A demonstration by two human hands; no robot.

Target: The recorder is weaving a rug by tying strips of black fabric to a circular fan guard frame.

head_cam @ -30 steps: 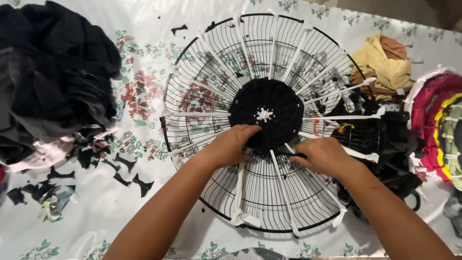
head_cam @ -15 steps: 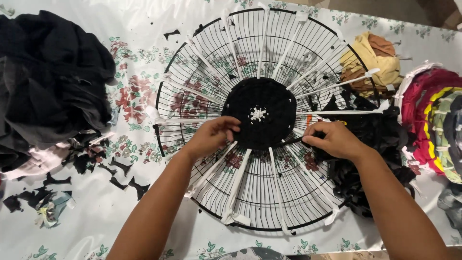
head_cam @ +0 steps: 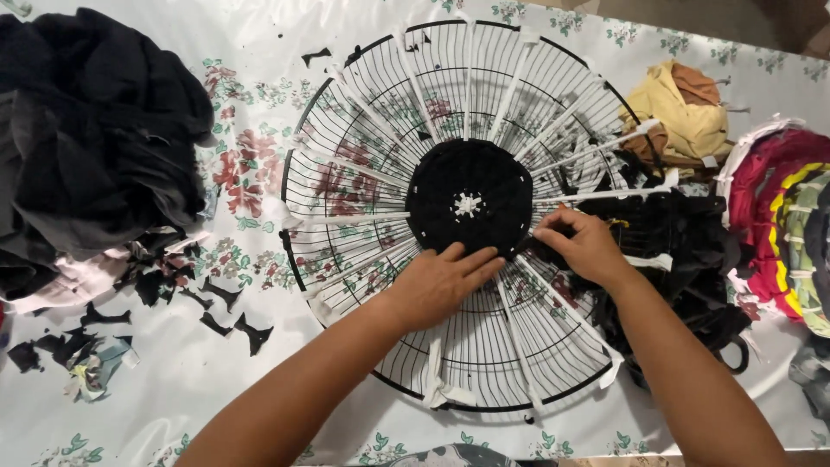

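Observation:
A round wire fan guard (head_cam: 363, 112) lies flat on a floral tablecloth, with white fabric strips tied out like spokes from its centre. A disc of black woven fabric (head_cam: 469, 206) fills the middle. My left hand (head_cam: 441, 284) rests flat on the guard at the lower edge of the black disc, fingers spread. My right hand (head_cam: 581, 245) pinches a black fabric strip (head_cam: 538, 251) at the disc's right edge, among the white spokes.
A heap of dark clothes (head_cam: 86, 147) lies at the left, with black scraps (head_cam: 216, 303) below it. Black fabric strips (head_cam: 683, 251) are piled at the right. Yellow and tan cloth (head_cam: 683, 108) lies behind them, and a colourful woven round piece (head_cam: 787, 216) sits at the right edge.
My left hand has flattened out on the guard below the disc. My right hand has moved right and up along the disc's edge with the strip. The view has shifted.

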